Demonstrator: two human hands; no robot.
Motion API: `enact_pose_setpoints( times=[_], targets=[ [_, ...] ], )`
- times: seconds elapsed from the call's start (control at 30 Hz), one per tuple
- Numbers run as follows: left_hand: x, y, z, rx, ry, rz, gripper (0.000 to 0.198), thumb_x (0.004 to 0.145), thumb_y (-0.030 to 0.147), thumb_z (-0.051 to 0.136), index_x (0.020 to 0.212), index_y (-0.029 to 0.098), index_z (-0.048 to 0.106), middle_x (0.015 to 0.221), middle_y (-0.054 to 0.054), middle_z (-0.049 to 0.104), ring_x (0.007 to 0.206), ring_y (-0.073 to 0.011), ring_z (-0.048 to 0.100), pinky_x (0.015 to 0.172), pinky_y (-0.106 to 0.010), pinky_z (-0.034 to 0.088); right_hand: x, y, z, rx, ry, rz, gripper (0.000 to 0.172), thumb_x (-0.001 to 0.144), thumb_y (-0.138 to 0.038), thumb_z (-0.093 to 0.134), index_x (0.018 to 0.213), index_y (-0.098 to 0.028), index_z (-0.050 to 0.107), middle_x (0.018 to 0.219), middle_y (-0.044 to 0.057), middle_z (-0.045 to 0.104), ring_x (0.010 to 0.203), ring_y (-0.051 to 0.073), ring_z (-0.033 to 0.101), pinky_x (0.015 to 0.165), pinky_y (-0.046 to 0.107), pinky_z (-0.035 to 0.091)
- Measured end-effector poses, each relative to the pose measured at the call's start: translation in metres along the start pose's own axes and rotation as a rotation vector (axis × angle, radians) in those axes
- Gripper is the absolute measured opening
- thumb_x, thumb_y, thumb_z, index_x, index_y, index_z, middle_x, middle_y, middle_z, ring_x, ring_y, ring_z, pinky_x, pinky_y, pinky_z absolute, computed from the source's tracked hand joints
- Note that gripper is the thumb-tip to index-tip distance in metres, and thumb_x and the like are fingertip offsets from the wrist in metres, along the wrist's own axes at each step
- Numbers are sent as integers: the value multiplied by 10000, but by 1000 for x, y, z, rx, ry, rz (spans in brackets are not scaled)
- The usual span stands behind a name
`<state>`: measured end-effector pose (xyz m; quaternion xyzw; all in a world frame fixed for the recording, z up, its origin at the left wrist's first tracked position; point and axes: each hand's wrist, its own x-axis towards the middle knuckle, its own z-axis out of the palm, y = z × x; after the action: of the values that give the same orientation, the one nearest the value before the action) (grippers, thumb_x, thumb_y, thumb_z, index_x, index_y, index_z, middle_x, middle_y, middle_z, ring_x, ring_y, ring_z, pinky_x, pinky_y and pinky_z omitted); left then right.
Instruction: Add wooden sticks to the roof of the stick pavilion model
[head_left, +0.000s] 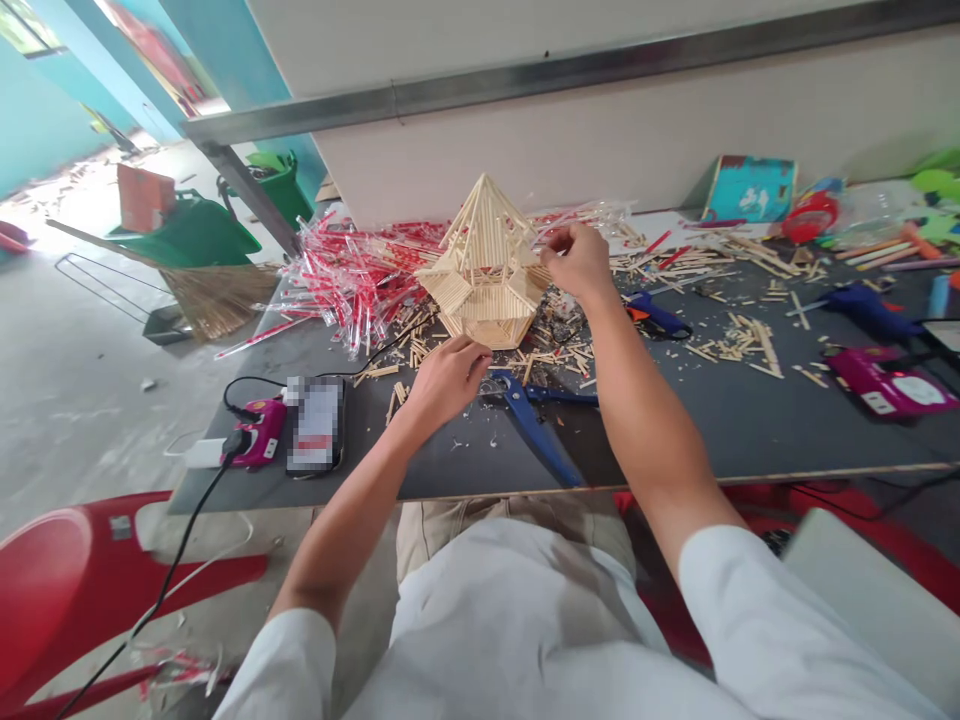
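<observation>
Stick pavilion [484, 270] standing largely built on counter [480, 460]; right hand [577, 262] pinching its edge, left hand [448, 380] loosely curled beside base; straw heap [360, 280] remains.

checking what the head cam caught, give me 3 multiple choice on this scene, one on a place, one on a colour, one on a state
1. Where are the blue-handled pliers?
A) on the floor
B) on the dark table
C) on the red chair

2. What colours are the heaped straws?
A) red and white
B) green and yellow
C) all blue

3. What state is the stick model in?
A) loose flat sticks
B) packed in a box
C) built up to a pointed top

1 B: they lie on the tabletop.
2 A: red markings show on pale straws.
3 C: the sticks rise to a peak.
</observation>
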<state>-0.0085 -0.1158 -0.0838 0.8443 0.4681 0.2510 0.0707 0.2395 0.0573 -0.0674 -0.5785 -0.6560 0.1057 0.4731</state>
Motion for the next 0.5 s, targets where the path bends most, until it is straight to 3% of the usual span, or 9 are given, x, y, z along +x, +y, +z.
enact_pose_setpoints(
  times=[0.13, 0.3, 0.5],
  targets=[
    [23, 8, -23, -26, 14, 90, 262, 1053, 293, 483, 1080, 204, 729, 1065, -69, 736, 948, -189, 692, 842, -322, 537, 0, -8, -20, 40, 23, 14, 76, 849, -197, 677, 851, -196, 601, 882, 56, 688, 857, 215, 688, 847, 403, 553],
    [72, 15, -51, -79, 216, 165, 210, 1005, 273, 572, 1145, 212, 716, 1002, -42, 741, 851, -163, 680, 827, -326, 538, -14, -51, -61, 245, 25, -73, 176, 882, -313, 753, 873, -198, 621, 864, 51, 693, 809, 185, 685, 790, 366, 565],
    [103, 23, -54, -228, 251, 171, 343, 896, 226, 705, 1236, 262, 681, 1038, -15, 712, 867, -161, 698, 826, -330, 572, -42, -89, -79, 517, -374, -69, 395, 746, -500, 900, 874, -240, 631, 810, 12, 650, 788, 171, 638, 698, 308, 553]
  ],
)
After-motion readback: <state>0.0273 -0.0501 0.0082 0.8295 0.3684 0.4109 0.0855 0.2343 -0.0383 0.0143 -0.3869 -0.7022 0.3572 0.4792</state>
